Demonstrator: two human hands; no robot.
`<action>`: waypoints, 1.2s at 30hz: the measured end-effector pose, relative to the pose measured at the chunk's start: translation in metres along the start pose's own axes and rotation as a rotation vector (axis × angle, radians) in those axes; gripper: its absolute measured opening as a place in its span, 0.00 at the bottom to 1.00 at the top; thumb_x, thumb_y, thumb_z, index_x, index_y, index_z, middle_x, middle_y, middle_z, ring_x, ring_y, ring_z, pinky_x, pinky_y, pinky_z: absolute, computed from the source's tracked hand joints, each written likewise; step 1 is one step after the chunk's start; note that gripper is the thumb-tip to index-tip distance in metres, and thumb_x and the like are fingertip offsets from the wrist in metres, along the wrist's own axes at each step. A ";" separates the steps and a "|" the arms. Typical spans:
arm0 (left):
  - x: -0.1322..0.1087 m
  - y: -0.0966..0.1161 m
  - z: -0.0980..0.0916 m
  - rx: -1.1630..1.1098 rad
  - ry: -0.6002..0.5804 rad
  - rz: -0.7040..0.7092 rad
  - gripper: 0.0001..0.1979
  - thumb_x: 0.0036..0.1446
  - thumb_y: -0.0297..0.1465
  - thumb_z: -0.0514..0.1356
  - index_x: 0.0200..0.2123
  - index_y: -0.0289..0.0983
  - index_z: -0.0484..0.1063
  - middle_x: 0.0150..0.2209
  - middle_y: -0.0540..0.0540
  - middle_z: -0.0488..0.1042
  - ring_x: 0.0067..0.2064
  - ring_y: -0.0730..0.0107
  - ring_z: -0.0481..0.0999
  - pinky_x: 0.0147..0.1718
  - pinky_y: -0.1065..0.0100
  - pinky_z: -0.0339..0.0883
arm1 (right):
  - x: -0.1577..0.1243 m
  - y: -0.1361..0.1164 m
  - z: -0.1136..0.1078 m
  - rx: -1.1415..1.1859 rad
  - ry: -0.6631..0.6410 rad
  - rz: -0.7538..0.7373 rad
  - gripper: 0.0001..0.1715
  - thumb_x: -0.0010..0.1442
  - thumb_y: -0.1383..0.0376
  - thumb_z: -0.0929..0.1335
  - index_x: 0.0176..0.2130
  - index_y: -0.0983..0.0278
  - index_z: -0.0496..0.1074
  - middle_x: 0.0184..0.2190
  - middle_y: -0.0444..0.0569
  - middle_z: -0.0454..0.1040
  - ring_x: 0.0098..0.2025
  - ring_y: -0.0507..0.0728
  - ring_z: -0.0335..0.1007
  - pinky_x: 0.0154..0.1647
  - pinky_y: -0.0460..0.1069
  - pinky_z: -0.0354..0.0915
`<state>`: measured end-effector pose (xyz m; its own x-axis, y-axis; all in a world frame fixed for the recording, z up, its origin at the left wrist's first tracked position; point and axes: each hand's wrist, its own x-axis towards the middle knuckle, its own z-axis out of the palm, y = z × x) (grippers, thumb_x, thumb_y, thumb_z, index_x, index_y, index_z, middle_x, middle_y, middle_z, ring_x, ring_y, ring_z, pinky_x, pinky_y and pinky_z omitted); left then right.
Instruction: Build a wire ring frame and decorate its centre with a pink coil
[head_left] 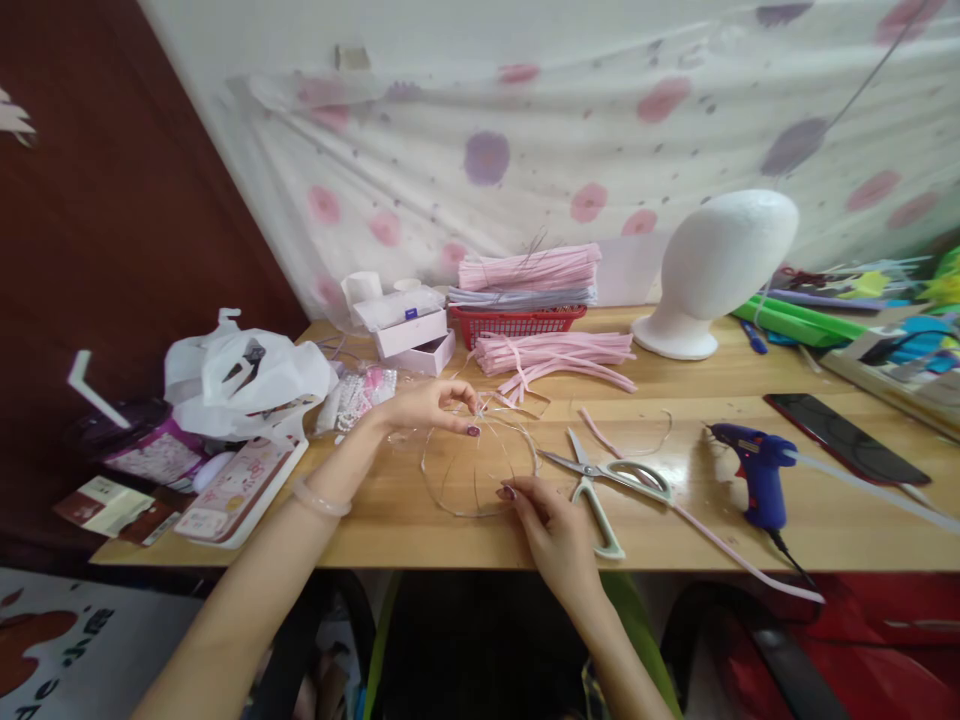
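A thin round wire frame (459,514), with several fine wires curving inside its ring, is between my hands over the table. My left hand (431,408) has curled fingers and thumb at the frame's far upper part, where the wires come together. My right hand (551,525) pinches the ring's near right edge between thumb and fingertips. Just right of this hand lie scissors (589,470) with pale handles, blades spread. A pink fuzzy stem (742,555) runs from under their handle past the table's front edge. Behind the frame rests a tied bundle of pink stems (559,352).
A red basket (517,322) of stems and white boxes (412,335) stand behind. Rightward are a foam head (720,265), a blue glue gun (757,475) with a cord, and a phone (847,438). At left are a plastic bag (240,375), a purple cup (150,440) and a pink case (238,490).
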<state>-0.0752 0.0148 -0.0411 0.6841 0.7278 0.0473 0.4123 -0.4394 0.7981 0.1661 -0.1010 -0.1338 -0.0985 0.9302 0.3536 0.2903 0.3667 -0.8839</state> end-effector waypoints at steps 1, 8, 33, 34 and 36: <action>-0.001 0.001 -0.001 -0.001 0.000 -0.002 0.16 0.65 0.36 0.63 0.52 0.35 0.73 0.54 0.40 0.74 0.54 0.55 0.76 0.53 0.48 0.72 | 0.000 0.000 0.000 -0.006 -0.001 -0.004 0.11 0.65 0.59 0.67 0.38 0.59 0.78 0.34 0.50 0.83 0.37 0.61 0.80 0.39 0.53 0.72; -0.004 0.004 -0.002 -0.058 0.035 -0.030 0.13 0.62 0.35 0.66 0.46 0.34 0.75 0.51 0.42 0.76 0.55 0.54 0.74 0.56 0.46 0.67 | 0.002 -0.002 0.000 -0.065 0.007 -0.048 0.09 0.66 0.61 0.67 0.37 0.60 0.77 0.32 0.47 0.83 0.34 0.60 0.79 0.36 0.52 0.71; -0.003 -0.001 0.007 -0.244 0.123 -0.012 0.28 0.47 0.35 0.75 0.52 0.42 0.72 0.55 0.43 0.73 0.61 0.56 0.69 0.64 0.50 0.57 | 0.070 -0.038 -0.002 -0.364 -0.087 -0.413 0.26 0.66 0.67 0.63 0.62 0.61 0.65 0.62 0.54 0.73 0.63 0.68 0.63 0.61 0.68 0.59; -0.003 -0.001 0.007 -0.245 0.124 -0.015 0.28 0.47 0.35 0.75 0.52 0.41 0.72 0.55 0.43 0.73 0.61 0.56 0.69 0.64 0.50 0.57 | 0.071 -0.038 -0.002 -0.358 -0.088 -0.409 0.26 0.66 0.67 0.62 0.62 0.61 0.65 0.62 0.54 0.73 0.63 0.67 0.63 0.61 0.67 0.59; -0.003 -0.001 0.006 -0.247 0.126 -0.020 0.28 0.47 0.36 0.75 0.52 0.41 0.72 0.55 0.43 0.73 0.61 0.56 0.69 0.64 0.50 0.57 | 0.072 -0.038 -0.002 -0.343 -0.090 -0.406 0.26 0.66 0.68 0.62 0.62 0.61 0.66 0.62 0.53 0.73 0.64 0.66 0.63 0.62 0.66 0.60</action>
<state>-0.0738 0.0093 -0.0455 0.5909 0.8015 0.0919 0.2549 -0.2935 0.9213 0.1498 -0.0482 -0.0747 -0.3441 0.7176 0.6055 0.5048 0.6851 -0.5252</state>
